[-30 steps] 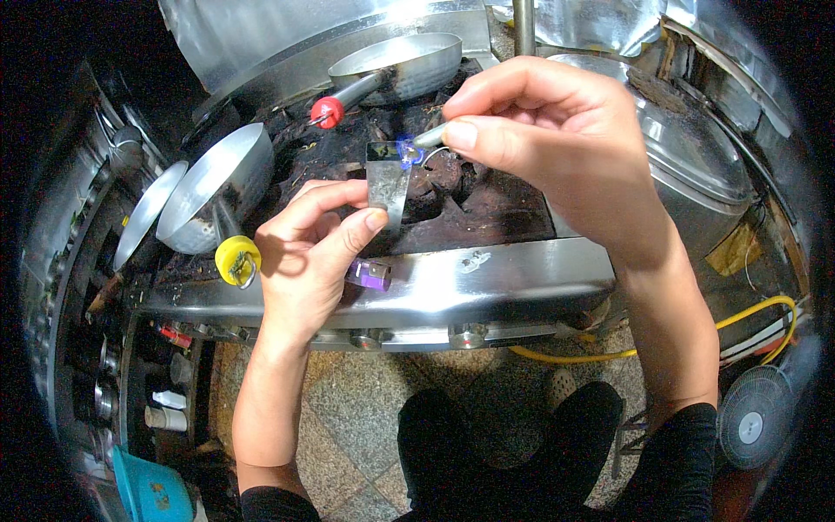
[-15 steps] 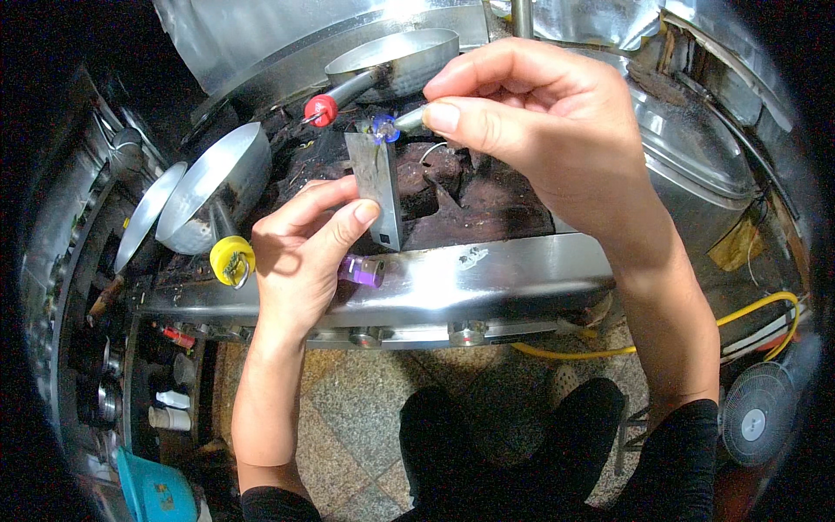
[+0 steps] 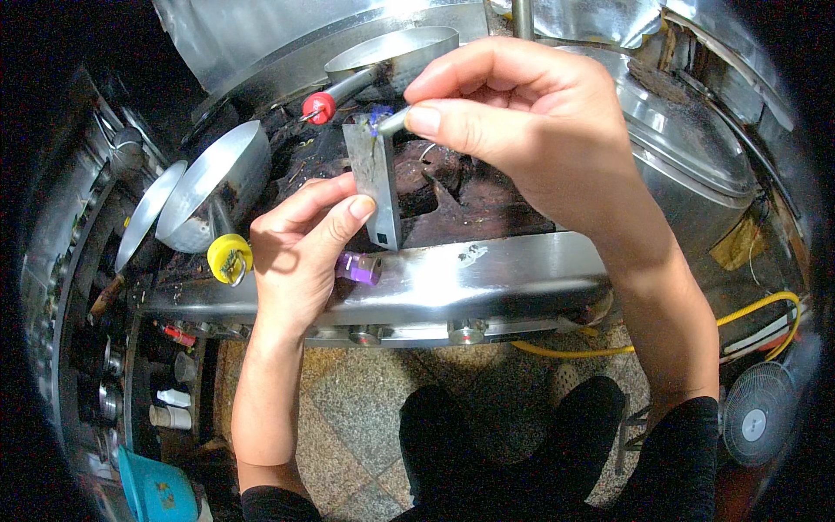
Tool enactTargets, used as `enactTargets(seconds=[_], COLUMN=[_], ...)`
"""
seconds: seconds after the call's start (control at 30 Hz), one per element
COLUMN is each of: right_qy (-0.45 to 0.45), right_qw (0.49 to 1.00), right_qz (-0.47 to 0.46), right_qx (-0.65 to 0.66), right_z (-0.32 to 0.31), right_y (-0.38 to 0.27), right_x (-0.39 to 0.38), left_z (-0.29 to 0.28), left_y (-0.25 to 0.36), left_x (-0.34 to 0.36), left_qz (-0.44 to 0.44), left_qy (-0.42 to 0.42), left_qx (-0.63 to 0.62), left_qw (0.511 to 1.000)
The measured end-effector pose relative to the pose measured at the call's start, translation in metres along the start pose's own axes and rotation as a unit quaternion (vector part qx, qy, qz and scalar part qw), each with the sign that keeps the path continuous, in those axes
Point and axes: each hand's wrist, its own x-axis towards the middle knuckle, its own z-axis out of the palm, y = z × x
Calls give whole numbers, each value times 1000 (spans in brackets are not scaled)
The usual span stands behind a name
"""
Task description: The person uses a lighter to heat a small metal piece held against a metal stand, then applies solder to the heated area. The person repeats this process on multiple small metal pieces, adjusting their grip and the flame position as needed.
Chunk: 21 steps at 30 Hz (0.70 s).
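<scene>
My left hand pinches a flat, narrow metal plate between thumb and fingers. The plate stands nearly upright, with a small dark square near its lower end. My right hand is closed, thumb and forefinger gripping a short grey-green rod. The rod's tip is at the plate's upper end, beside a small bright blue patch; whether that is a flame or a solid piece I cannot tell. A purple lighter shows below my left hand, partly hidden by it; I cannot tell whether the hand holds it.
Beneath my hands lies a dark, crusted stove top with a shiny metal front edge. Pans with a red-ended handle and a yellow-ended handle stand behind and left. A large lidded pot is at right, above a yellow hose.
My right hand has moved slightly left and down, bringing the rod closer against the plate's top. The left hand keeps its hold on the plate, almost still.
</scene>
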Motion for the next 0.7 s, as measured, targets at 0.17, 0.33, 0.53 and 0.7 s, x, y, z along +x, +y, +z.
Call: enactTargets(seconds=[0.17, 0.33, 0.53, 0.7], right_qy=[12, 8, 7, 22], right_qw=[1000, 1000, 1000, 1000], right_qz=[-23, -4, -6, 1], right_qx=[-3, 2, 10, 0], right_z=[-2, 0, -1, -1], right_y=[6, 6, 9, 6], right_x=[2, 3, 4, 3], left_z=[2, -2, -2, -2], left_y=[2, 1, -2, -6], left_x=[-1, -1, 0, 1], left_qz=[-16, -21, -11, 37], left_qy=[1, 8, -2, -12], left_qx=[-22, 14, 1, 1], left_qw=[1000, 1000, 1000, 999])
